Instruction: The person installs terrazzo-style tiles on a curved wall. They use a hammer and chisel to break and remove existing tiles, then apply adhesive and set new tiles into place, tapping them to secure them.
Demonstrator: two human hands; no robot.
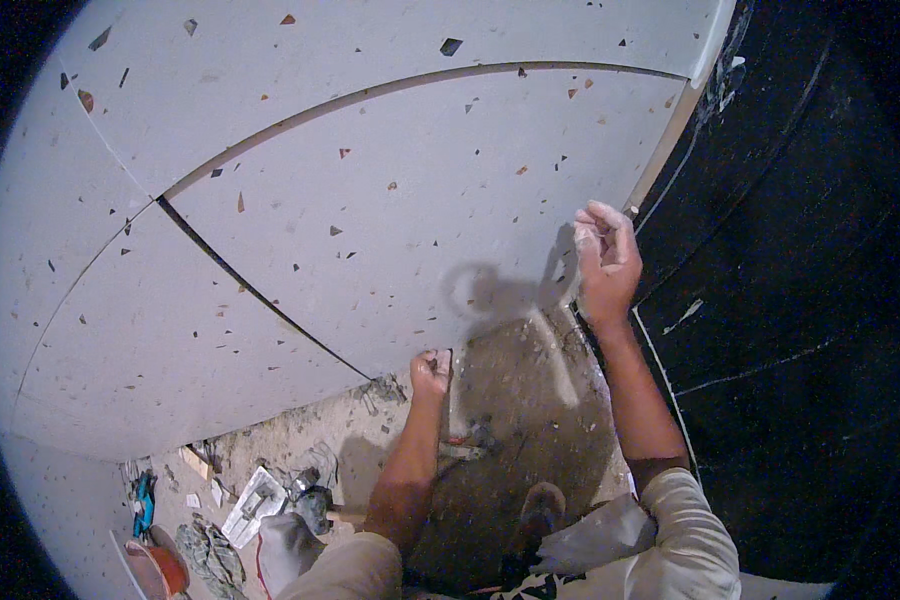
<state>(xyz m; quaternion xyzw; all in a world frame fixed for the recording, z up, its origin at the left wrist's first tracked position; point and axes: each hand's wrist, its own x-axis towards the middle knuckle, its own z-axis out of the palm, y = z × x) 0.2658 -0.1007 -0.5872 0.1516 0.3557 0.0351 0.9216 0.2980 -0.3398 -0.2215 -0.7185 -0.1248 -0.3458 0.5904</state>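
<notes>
A large pale terrazzo-look tile (400, 200) with dark and rust-coloured chips covers the wall ahead of me. At its lower edge is my left hand (430, 372), closed with the fingers curled in; what they hold, if anything, is hidden. My right hand (607, 262), dusted white, is raised at the tile's right side, thumb and fingers bent together in a pinch. Anything between those fingertips is too small to name. A small white piece (633, 211) shows beside them at the tile's edge. The right arm and hand cast a shadow on the tile.
Dark wall (800, 300) stands at the right. More tiles (140, 310) lie left, beyond a dark gap (260, 285). On the dusty floor (355, 465) are a flat trowel (255, 505), crumpled cloth (210, 555), an orange-red bucket (160, 568) and a blue tool (144, 500).
</notes>
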